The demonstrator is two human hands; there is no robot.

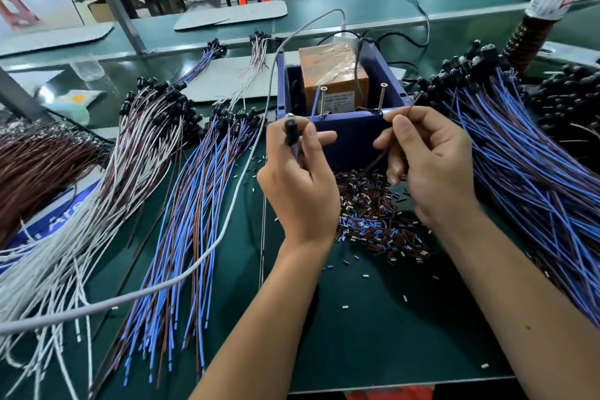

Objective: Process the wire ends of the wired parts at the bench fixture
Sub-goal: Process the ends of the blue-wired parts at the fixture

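Both hands [363,153] at fixture's [350,136] front wall

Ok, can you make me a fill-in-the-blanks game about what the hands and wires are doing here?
1. The left hand holds a black part with a ____ wire going up to the fixture.
2. The right hand pinches a thin ____ wire.
3. The fixture box is blue, and the block inside it is ____.
4. The pile of cut wire bits lies on the ____ mat.

Missing words: blue; brown; orange; green
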